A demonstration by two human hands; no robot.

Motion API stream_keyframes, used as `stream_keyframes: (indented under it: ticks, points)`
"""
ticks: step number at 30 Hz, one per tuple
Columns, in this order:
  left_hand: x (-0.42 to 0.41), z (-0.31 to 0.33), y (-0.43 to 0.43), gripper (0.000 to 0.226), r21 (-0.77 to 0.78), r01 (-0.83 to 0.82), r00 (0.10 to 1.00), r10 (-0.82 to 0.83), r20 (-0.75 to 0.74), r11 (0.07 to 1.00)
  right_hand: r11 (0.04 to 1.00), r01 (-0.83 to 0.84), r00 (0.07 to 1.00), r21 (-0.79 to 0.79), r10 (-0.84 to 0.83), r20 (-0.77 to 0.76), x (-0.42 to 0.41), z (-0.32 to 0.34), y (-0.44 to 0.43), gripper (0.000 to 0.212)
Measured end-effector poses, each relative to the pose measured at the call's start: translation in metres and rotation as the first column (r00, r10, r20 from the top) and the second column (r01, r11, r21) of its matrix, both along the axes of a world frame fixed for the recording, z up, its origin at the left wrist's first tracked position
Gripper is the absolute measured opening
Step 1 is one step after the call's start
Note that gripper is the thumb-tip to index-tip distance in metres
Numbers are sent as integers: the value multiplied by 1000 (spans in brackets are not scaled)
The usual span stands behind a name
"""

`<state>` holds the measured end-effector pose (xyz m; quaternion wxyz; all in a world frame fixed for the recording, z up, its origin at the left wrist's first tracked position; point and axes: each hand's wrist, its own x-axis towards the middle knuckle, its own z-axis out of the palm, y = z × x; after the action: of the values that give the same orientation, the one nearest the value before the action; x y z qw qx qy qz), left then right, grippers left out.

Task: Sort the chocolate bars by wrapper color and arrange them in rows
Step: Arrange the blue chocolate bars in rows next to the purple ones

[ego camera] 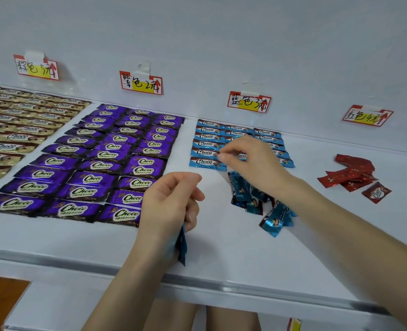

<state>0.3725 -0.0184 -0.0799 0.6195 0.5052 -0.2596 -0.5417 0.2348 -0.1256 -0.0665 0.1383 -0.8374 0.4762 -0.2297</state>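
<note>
Fingers of the left hand [171,201] curl round blue bars [182,244], which hang with long axis vertical above the bench [102,240]. The right hand [247,161] hovers over the blue rows [207,144], bars lying left-to-right; whether its fingers pinch anything, I cannot tell.

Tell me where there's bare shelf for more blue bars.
Bare: the front strip of the white shelf below the loose blue pile, and the gap between the blue rows and red pile. Crowded: purple rows. Left hand holds a blue bar.
</note>
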Motion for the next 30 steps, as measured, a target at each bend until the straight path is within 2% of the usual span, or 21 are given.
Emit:
stream_keyframes:
  ticks: [3,7,9,17,23,27,30]
  points:
    - [0,0,-1,14,11,1,1000,-1,20,1000,997,82,996,8,-82,23,-19,5,7,22]
    - [-1,2,0,12,24,8,999,-9,51,1000,996,70,975,53,-57,-214,-37,-9,26,63]
    - [-2,2,1,13,29,14,997,-16,75,999,996,65,962,65,-45,-268,-42,-17,33,63]
    - [-14,10,-2,14,-12,38,996,-37,83,999,996,86,976,33,-77,-206,-56,-22,52,53]
    - [-31,16,-18,14,-24,8,993,-5,118,1000,982,149,974,118,-125,-188,-59,-24,55,72]
    - [-39,16,-28,18,-3,-25,985,26,170,1000,986,139,990,90,-135,-42,-59,-24,61,52]
    - [-43,13,-33,20,8,-43,976,40,215,999,981,173,982,90,-179,63,-59,-23,65,47]
